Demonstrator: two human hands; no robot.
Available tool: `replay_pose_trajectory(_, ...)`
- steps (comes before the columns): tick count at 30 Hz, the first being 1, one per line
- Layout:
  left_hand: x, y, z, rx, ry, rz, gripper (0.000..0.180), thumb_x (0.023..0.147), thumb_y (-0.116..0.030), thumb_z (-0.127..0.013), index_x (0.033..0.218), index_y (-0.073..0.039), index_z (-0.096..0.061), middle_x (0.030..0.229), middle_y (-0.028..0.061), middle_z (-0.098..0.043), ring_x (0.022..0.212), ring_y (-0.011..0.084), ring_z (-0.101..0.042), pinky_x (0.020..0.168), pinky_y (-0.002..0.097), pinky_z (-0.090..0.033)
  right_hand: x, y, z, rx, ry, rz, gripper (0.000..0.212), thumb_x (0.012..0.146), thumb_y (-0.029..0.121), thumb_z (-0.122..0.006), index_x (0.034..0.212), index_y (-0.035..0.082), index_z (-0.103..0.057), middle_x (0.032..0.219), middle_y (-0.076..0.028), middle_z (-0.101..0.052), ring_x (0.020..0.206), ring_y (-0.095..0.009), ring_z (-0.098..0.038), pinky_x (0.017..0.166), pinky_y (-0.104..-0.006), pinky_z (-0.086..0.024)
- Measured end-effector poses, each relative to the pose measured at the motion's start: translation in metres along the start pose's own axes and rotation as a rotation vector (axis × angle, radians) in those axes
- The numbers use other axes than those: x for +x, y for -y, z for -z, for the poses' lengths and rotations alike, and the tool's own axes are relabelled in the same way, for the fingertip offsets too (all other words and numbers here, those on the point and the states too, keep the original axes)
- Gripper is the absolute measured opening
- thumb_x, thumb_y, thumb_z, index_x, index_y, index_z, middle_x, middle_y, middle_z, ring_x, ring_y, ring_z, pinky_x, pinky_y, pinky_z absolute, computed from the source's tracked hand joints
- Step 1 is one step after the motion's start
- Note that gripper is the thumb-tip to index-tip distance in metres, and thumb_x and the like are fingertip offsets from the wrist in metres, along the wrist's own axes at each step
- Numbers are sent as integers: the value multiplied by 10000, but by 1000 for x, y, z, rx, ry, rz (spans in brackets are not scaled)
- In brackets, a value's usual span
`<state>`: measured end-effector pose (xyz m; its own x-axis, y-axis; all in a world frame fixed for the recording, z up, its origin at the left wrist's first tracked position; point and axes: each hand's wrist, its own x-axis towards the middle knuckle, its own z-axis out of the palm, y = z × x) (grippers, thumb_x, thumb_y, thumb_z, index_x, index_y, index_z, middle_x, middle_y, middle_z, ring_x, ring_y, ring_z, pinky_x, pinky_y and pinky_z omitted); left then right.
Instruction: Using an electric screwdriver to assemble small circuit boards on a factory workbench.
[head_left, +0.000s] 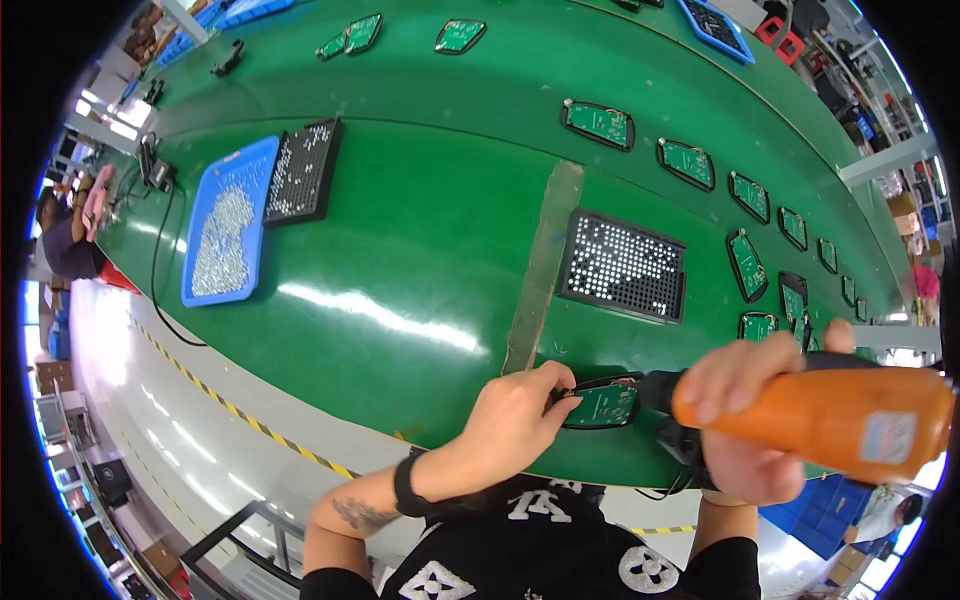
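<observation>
My left hand (520,415) pinches the left end of a black housing with a green circuit board (604,406) in it, near the bench's front edge. Wrapped round an orange electric screwdriver (830,415) is my right hand (745,410). The screwdriver lies nearly level in the picture, its dark nose at the right end of that board; whether the bit touches a screw is hidden. Just beyond sits a black screw tray (625,265), its grid of holes partly filled with pale screws.
Several more boards in black housings (686,163) line the right side of the green bench (420,220). On the left stand a blue tray of screws (225,235) and a second black screw tray (302,170). A black cable (165,270) hangs over the front edge. Another person (72,235) is at far left.
</observation>
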<state>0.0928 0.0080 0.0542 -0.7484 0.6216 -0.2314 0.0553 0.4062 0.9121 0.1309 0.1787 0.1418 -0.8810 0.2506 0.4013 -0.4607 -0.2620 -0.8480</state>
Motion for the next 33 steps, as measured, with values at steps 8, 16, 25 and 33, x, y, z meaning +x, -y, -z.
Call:
replay_pose_trajectory(8, 178, -51, 105, -251, -161, -93, 237, 793, -53, -631, 985, 45, -533, 722, 109, -625, 542, 166, -610, 484, 258, -483, 24, -4, 35, -189, -399, 328, 599, 893, 417, -505, 1324, 94, -244, 941, -92, -476, 724, -185, -493, 649, -330, -434)
replay_pose_trajectory(16, 307, 6, 75, 695, -406, -538, 546, 696, -161, -731, 1169, -37, -489, 1122, 160, -564, 1053, 291, -534, 871, 403, -445, 39, -38, 76, -230, -440, 407, 452, 903, 172, -513, 1276, 74, -277, 886, -87, -488, 668, -179, -504, 600, -335, -445)
replay_pose_trajectory(25, 259, -13, 90, 749, -50, -621, 365, 683, -165, -731, 980, -55, -550, 1147, 136, -538, 1099, 319, -474, 938, 369, -389, 48, -54, 70, -420, -407, 371, 503, 857, -63, -471, 1276, 65, -224, 791, -90, -484, 576, -153, -497, 542, -323, -461)
replay_pose_trajectory(33, 57, -46, 60, 548, 130, -505, 321, 633, -111, -739, 891, -36, -563, 1122, 198, -493, 1058, 361, -472, 888, 405, -424, 46, -58, 79, -408, -413, 355, 467, 867, -44, -476, 1264, 61, -254, 793, -86, -490, 577, -154, -501, 536, -322, -461)
